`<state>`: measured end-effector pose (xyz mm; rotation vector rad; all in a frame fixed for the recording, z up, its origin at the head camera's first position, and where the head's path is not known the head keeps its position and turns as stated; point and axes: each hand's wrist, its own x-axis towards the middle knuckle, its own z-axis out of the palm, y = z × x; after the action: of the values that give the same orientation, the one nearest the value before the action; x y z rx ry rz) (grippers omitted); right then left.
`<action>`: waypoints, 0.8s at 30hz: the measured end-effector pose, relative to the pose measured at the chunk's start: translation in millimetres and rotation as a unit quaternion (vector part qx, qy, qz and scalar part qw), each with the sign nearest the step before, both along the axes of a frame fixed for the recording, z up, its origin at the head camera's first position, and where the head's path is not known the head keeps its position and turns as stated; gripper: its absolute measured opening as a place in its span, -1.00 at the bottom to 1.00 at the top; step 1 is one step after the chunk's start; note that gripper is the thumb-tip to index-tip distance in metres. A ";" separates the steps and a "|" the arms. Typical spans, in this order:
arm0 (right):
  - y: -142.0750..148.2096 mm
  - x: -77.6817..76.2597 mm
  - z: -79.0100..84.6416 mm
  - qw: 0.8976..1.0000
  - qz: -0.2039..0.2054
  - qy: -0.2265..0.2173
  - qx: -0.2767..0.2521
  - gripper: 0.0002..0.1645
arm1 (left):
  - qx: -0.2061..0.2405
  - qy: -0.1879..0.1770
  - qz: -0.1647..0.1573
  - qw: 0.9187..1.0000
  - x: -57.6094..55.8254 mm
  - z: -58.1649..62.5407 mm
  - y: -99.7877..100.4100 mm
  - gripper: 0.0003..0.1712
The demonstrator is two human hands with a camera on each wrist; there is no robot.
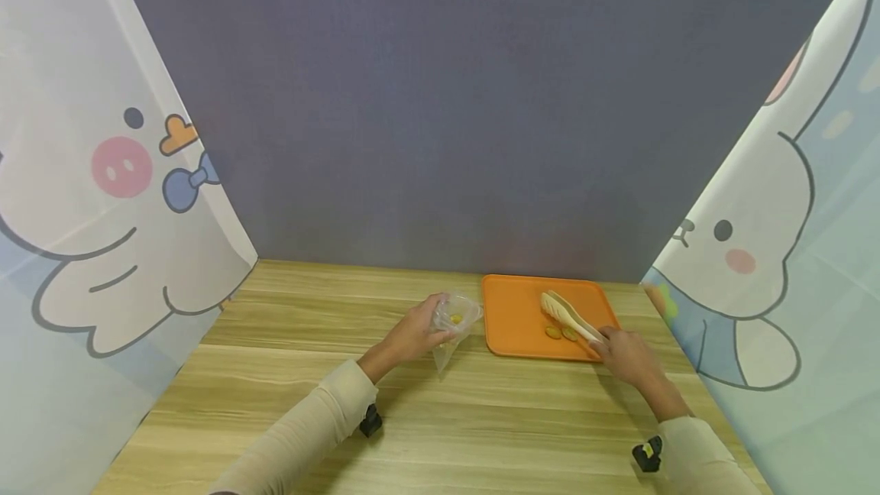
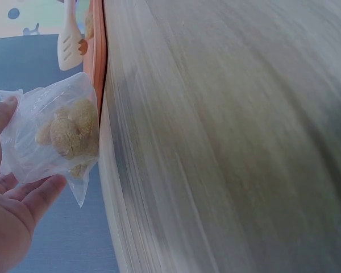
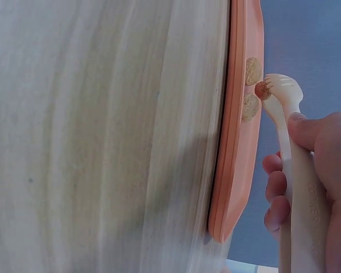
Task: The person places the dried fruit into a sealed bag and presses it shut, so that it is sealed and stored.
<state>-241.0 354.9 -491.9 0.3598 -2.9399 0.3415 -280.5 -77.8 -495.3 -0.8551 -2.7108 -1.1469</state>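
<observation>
Some cookies (image 2: 71, 133) are already in the bag (image 2: 27, 128) held by the left grip (image 1: 415, 332), while two remain unbagged on the tray (image 1: 512, 313), near tongs (image 1: 572, 318) clasped in the right grip (image 1: 627, 357).

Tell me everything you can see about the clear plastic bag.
The plastic bag looks thin, see-through and wrinkled, with glossy highlights. Its mouth is spread open and faces upward, while a pointed corner hangs at the bottom. Several rough, yellowish-brown lumps sit inside. The left hand holds it near the mouth, thumb on one side and fingers on the other. It is just left of the orange tray in the head view; whether it touches the tray or the table is unclear.
</observation>
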 end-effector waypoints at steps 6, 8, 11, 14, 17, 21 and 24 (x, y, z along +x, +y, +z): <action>-6.5 2.5 5.0 1.000 -0.006 0.003 -0.006 -0.65 | 0.002 0.013 -0.003 1.000 -0.9 -1.7 1.6 -0.17; -9.1 3.2 7.6 1.000 -0.005 0.004 -0.009 -0.65 | 0.001 0.013 -0.003 1.000 -0.7 -2.0 1.8 -0.18; -12.5 3.6 9.8 1.000 -0.002 0.008 -0.013 -0.66 | 0.000 0.010 -0.002 1.000 -0.1 -1.9 1.8 -0.17; -15.5 4.1 10.3 1.000 -0.001 0.013 -0.013 -0.68 | 0.000 0.010 -0.003 1.000 0.3 -1.7 1.8 -0.17; -17.9 4.3 10.1 1.000 0.001 0.019 -0.016 -0.69 | -0.001 0.015 -0.004 1.000 0.3 -1.6 2.0 -0.17; -21.7 4.9 11.6 0.999 0.010 0.018 -0.027 -0.68 | 0.002 0.019 -0.007 1.000 -0.3 -2.2 2.3 -0.17; -25.2 5.9 13.5 0.999 0.018 0.023 -0.028 -0.68 | 0.003 0.020 -0.008 1.000 -0.8 -2.7 2.5 -0.17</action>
<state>-235.1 329.7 -478.4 0.4079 -2.8758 0.4148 -281.3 -75.3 -498.0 -0.8914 -2.6721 -1.1274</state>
